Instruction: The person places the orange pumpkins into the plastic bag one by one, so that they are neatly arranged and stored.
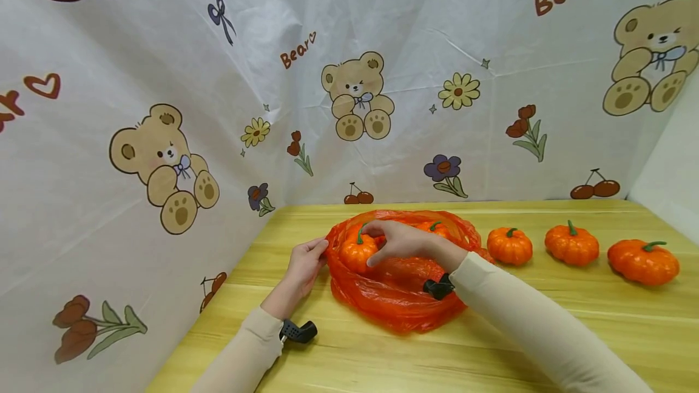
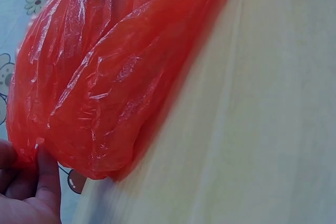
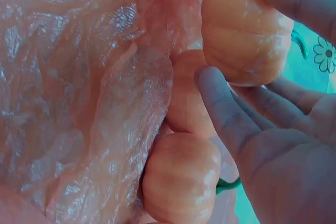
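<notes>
A small orange pumpkin [image 1: 357, 251] with a green stem is at the left side of the opening of a red plastic bag [image 1: 393, 305]. My right hand [image 1: 401, 240] reaches over the bag and holds this pumpkin between thumb and fingers; in the right wrist view the held pumpkin [image 3: 244, 30] is above other pumpkins [image 3: 181, 177] in the bag. One of those pumpkins [image 1: 435, 229] shows behind my right hand in the head view. My left hand [image 1: 306, 262] pinches the left rim of the bag, its thumb and fingers gathered on the thin plastic [image 2: 26, 156].
Right of the bag, a row of three orange pumpkins stands on the wood-grain table [image 1: 327, 356]: one near the bag [image 1: 509, 246], one in the middle [image 1: 571, 244], one farthest right [image 1: 643, 262]. A bear-print cloth [image 1: 404, 35] hangs behind and at the left.
</notes>
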The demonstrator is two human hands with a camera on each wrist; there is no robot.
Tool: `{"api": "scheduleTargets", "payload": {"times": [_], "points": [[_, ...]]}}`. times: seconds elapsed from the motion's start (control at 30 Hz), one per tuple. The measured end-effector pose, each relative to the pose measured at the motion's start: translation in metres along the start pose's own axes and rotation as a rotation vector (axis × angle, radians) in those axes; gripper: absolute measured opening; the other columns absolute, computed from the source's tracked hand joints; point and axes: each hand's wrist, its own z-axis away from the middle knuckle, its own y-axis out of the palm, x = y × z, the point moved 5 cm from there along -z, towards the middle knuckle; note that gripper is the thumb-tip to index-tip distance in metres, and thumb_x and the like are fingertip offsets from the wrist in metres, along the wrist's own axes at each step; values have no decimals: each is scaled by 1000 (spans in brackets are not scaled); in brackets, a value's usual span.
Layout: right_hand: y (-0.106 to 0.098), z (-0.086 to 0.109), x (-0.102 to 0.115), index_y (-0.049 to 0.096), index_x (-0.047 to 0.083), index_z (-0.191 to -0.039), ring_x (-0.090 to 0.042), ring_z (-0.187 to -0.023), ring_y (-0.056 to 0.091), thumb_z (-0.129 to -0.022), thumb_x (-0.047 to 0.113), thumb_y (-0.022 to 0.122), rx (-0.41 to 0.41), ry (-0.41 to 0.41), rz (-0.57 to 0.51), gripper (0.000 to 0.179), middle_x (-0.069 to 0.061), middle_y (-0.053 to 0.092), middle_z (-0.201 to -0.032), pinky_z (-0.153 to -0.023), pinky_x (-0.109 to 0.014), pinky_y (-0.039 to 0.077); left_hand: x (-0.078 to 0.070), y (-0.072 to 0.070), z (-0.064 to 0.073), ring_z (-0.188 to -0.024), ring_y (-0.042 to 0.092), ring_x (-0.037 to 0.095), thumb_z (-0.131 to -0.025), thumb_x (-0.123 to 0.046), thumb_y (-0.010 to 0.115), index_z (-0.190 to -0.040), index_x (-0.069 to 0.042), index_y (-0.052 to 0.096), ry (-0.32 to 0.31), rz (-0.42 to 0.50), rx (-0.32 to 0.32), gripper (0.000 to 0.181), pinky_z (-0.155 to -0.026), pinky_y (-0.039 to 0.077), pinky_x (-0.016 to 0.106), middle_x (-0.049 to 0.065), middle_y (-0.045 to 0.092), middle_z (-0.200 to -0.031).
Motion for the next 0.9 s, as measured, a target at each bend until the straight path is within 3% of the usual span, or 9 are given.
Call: {"api": "scheduleTargets", "payload": {"times": [0.37,0.6,0.9], "points": [[13,0,2,54,15,-143,-28,-139,51,-80,29,89,-77,11,94,73,-7,56,-149,-117,-49,42,1,-2,2,-119,63,23,-107,-11,54,-136,9,61,-5,-1,0,36,-96,58,29,26,59,-142],[20,0,-3,57,18,-137,-21,-116,59,-79,31,90,-101,34,145,68,-6,61,-133,-105,-45,50,1,-3,3,-117,63,20,-107,-12,55,-136,8,62,-12,2,0,36,-93,58,26,25,59,-142],[29,-1,-8,59,19,-133,-22,-110,58,-80,33,90,-102,58,194,63,-4,63,-122,-104,-46,51,4,-3,3,-107,65,14,-107,-13,56,-135,8,63,-21,1,1,35,-86,58,23,24,62,-139]]}}
